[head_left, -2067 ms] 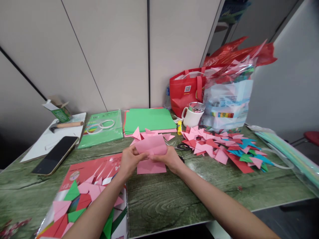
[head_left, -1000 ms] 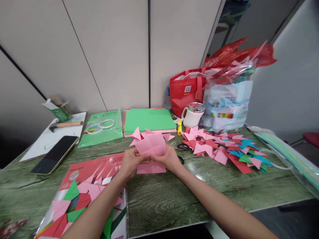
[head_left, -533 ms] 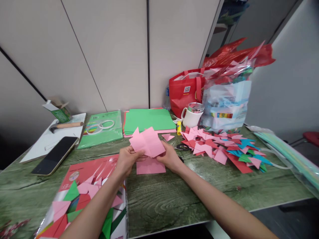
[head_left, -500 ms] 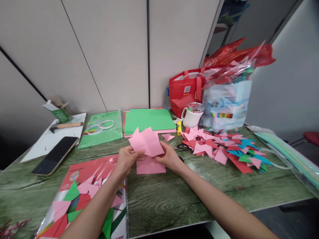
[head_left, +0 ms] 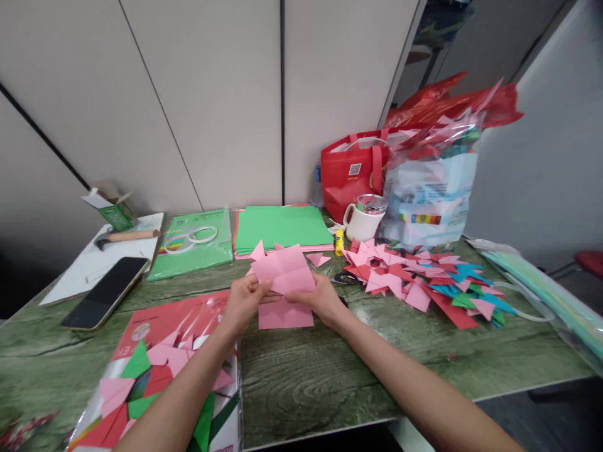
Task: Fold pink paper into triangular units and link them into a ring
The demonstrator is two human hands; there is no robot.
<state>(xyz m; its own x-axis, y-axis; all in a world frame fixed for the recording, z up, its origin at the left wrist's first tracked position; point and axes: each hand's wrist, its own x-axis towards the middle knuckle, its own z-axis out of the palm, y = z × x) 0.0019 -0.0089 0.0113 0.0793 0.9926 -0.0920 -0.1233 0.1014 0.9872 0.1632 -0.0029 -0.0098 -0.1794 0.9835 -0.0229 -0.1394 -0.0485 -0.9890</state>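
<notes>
Between both hands I hold a creased square of pink paper (head_left: 287, 267), raised a little over the table. My left hand (head_left: 247, 301) pinches its lower left, thumb on top. At its right side my right hand (head_left: 320, 300) grips it, the thumb lying across the lower edge. Below it on the table is another pink paper sheet (head_left: 286, 317), partly covered by the held one. Behind the held paper, pink folded pieces (head_left: 258, 251) show in part. A small pink folded triangle (head_left: 318, 258) lies just beyond my right hand.
Folded paper pieces (head_left: 391, 270) and black scissors (head_left: 346, 277) lie to the right. At the back are green paper sheets (head_left: 282, 226), a glue stick (head_left: 339, 242) and a white mug (head_left: 365, 220). Leftward lie a phone (head_left: 106, 292), a hammer (head_left: 127, 236) and a paper pack (head_left: 141, 314).
The pink paper between my hands has been opened out flatter and shifted slightly right. My right thumb has slid inward along its lower edge.
</notes>
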